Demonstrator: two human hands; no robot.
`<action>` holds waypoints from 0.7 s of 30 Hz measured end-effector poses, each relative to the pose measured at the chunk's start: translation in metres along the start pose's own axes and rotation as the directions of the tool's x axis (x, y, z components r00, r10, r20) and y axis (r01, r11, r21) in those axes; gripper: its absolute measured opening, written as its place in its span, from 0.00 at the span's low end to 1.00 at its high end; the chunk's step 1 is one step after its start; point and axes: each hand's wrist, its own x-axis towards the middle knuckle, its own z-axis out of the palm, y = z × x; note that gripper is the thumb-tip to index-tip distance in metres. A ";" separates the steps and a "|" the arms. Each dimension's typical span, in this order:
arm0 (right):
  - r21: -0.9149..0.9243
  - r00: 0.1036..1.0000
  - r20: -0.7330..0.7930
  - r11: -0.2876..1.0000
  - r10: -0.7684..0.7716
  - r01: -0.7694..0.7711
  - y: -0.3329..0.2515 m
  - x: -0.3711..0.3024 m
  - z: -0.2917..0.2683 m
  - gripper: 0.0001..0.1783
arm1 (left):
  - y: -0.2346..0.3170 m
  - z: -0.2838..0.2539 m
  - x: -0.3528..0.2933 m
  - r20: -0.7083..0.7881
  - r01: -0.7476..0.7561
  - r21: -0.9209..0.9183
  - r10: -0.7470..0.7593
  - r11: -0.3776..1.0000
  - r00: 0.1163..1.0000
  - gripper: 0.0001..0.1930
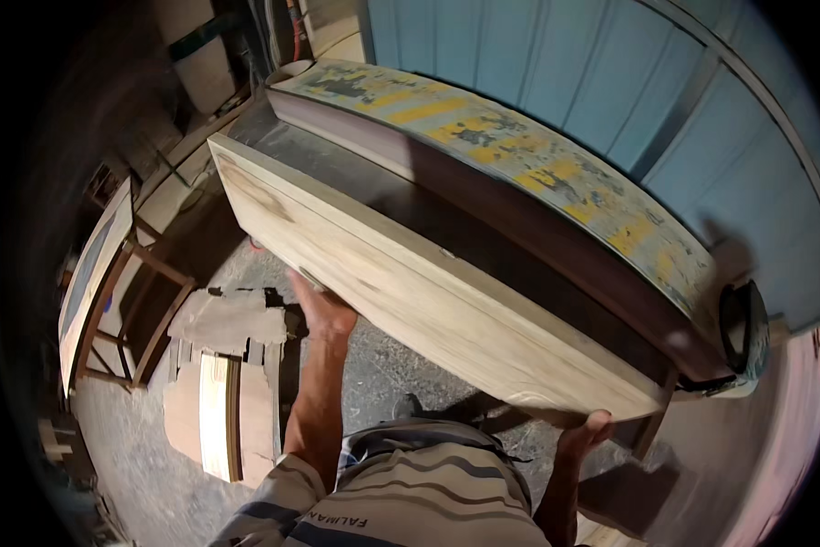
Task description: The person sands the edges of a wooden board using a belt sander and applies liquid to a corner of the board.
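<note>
Pale wood, streaked with brown grain, forms a long board (437, 301) slanting across the middle from upper left to lower right, its broad face toward the person. The left hand (323, 305) grips its lower edge, left of centre; the right hand (585, 436) grips near the lower right corner, thumb showing. Most of the fingers are hidden by the board, so how tightly they close is hard to tell. Just beyond the board lies a dark desk (337, 164), backed by a long raised band (483, 128) with worn grey and yellow patches on top. Behind it stands a blue panelled wall (574, 64). At lower left, a pale strip (216, 415) lies on cardboard (184, 410), near a brown wooden frame (159, 266). Below, a striped shirt (428, 465) covers the person's torso.
</note>
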 end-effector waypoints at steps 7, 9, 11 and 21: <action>-0.074 0.837 0.429 0.911 -0.339 0.407 -0.021 0.003 0.020 0.32 | -0.053 -0.045 0.006 -0.124 0.111 -0.302 -0.154 0.947 0.980 0.27; -0.040 0.715 0.603 0.881 -0.355 0.471 -0.023 0.015 0.011 0.26 | -0.063 -0.077 0.009 0.469 0.333 -0.557 -0.043 0.761 0.882 0.20; -0.325 0.686 0.699 0.763 -0.204 0.558 -0.021 0.023 -0.003 0.20 | -0.060 -0.083 0.012 0.487 0.107 -0.411 0.119 0.905 0.865 0.13; -0.347 0.790 0.606 0.864 -0.091 0.366 -0.110 0.071 0.020 0.13 | -0.045 -0.100 0.033 0.583 0.119 -0.413 0.162 0.903 0.796 0.14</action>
